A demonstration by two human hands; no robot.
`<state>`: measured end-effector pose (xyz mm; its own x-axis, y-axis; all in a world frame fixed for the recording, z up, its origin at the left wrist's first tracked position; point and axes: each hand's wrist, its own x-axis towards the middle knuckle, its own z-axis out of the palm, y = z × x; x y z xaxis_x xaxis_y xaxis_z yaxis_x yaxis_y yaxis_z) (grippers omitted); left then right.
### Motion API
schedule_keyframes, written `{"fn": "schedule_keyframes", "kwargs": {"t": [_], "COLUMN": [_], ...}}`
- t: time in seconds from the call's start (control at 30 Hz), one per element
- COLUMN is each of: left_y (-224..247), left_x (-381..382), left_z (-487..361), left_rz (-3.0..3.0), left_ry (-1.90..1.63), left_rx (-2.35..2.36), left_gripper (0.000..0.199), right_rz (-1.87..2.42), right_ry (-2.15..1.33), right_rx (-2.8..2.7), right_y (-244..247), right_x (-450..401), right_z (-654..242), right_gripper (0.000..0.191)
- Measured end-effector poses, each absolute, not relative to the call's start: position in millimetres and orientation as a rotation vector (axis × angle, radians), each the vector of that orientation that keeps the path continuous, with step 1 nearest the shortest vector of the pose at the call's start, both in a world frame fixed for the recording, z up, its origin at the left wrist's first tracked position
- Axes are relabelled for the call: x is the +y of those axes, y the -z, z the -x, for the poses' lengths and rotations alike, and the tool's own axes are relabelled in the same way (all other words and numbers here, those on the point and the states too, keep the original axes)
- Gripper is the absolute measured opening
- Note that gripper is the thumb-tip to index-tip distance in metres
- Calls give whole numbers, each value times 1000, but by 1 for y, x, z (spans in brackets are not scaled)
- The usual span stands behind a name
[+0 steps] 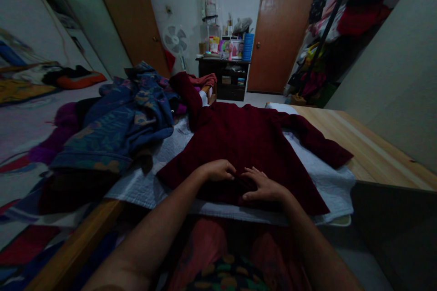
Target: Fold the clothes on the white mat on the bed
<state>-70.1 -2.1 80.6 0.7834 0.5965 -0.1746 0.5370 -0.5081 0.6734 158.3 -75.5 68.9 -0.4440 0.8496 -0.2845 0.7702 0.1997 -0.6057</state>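
A dark red long-sleeved top lies spread on a pale blue-white cloth, its hem toward me. One sleeve reaches out to the right onto the wooden surface; the other bends up at the far left. Near the middle of the hem, my left hand has its fingers curled in a pinch on the fabric. Just to the right, my right hand rests on the same top with fingers stretched and thumb apart. A small fold of fabric shows between the two hands. The pale cloth shows around the top.
A blue floral denim garment lies heaped on the left, beside purple clothing. A bare wooden board extends right. Further back stand a white fan and a dark cabinet. Clothes hang at the upper right.
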Motion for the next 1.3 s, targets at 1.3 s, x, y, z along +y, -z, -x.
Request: {"fn": "schedule_keyframes", "kwargs": {"t": [1.3], "left_y": [-44], "left_x": [-48], "left_z": [92], "left_rz": [-2276], "left_ry": [-825], "left_rx": [1121], "left_gripper": [39], "right_rz": [1087], "right_ry": [-1142], "right_rx": [-1915], "right_y": [-37], "right_x": [-95], "right_z": [-102], "right_gripper": [18]}}
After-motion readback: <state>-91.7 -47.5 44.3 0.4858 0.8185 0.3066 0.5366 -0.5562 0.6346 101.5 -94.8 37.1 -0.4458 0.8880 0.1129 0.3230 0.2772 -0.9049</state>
